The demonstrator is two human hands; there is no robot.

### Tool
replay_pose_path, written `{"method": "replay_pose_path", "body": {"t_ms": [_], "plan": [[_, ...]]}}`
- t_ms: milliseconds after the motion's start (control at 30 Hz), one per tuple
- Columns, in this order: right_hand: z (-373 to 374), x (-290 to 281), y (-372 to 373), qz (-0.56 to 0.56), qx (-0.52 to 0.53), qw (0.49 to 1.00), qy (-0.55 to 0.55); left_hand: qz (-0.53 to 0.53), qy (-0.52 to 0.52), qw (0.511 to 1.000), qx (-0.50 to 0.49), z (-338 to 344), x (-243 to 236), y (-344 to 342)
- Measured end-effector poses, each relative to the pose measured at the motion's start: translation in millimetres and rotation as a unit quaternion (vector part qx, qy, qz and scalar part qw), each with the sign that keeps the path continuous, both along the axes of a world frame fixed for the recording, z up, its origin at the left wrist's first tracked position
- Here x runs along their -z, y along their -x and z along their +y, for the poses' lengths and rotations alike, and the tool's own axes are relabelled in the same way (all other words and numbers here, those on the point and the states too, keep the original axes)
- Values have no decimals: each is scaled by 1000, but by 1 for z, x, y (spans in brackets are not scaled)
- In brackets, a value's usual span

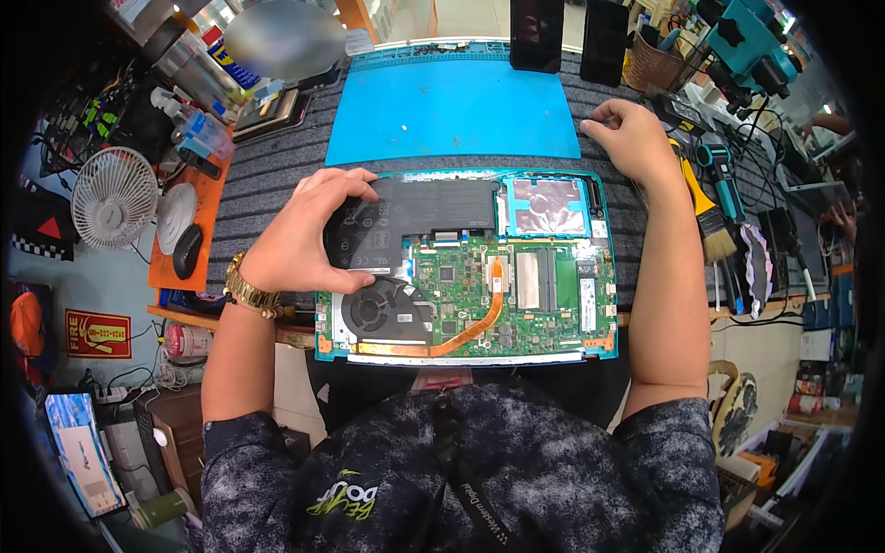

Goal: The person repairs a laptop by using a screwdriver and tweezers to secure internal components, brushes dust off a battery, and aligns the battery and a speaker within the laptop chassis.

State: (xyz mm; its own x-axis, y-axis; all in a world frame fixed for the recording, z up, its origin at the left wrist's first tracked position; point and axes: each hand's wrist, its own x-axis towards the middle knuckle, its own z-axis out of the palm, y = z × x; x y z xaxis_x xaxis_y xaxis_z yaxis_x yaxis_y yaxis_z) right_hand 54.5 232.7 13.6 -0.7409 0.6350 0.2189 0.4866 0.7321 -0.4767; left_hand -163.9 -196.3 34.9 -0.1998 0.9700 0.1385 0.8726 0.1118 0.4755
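Note:
An opened laptop base [604,276] with a teal rim lies in front of me, its inside facing up. My left hand [309,230] spans the left end of its black battery [433,205], fingers at the upper edge and thumb at the lower edge beside the fan [378,311]. A copper heat pipe [475,330] runs from the fan across the green circuit board [442,295]. Beyond the laptop's upper right corner, my right hand [631,138] is closed in a pinch near the blue mat's right edge. Whatever its fingertips may hold is too small to make out.
A blue mat [442,111] lies behind the laptop on a grey ribbed surface [267,184]. To the right are a yellow-handled brush [705,217] and a teal-and-black screwdriver [721,175]. Two black phones [537,37] stand at the back. On the left is a white fan [114,196].

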Motion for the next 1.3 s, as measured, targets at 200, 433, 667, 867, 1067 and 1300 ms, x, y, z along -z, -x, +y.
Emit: {"method": "replay_pose_path", "body": {"t_ms": [200, 433, 667, 867, 1067, 1300], "plan": [[2, 3, 0, 10, -9, 1000, -12, 15, 5, 1000, 4, 0, -2, -3], [-2, 0, -1, 8, -9, 1000, -16, 27, 7, 1000, 2, 1, -5, -6], [-3, -5, 1, -16, -11, 1000, 4, 20, 4, 1000, 6, 0, -1, -5], [-2, -4, 1, -19, -6, 1000, 12, 21, -8, 1000, 8, -6, -1, -4], [-3, -5, 3, -19, -19, 1000, 7, 51, -17, 999, -11, -25, 4, 14], [-4, -6, 0, -6, -17, 1000, 17, 78, 9, 996, -45, -35, 10, 10]]}}
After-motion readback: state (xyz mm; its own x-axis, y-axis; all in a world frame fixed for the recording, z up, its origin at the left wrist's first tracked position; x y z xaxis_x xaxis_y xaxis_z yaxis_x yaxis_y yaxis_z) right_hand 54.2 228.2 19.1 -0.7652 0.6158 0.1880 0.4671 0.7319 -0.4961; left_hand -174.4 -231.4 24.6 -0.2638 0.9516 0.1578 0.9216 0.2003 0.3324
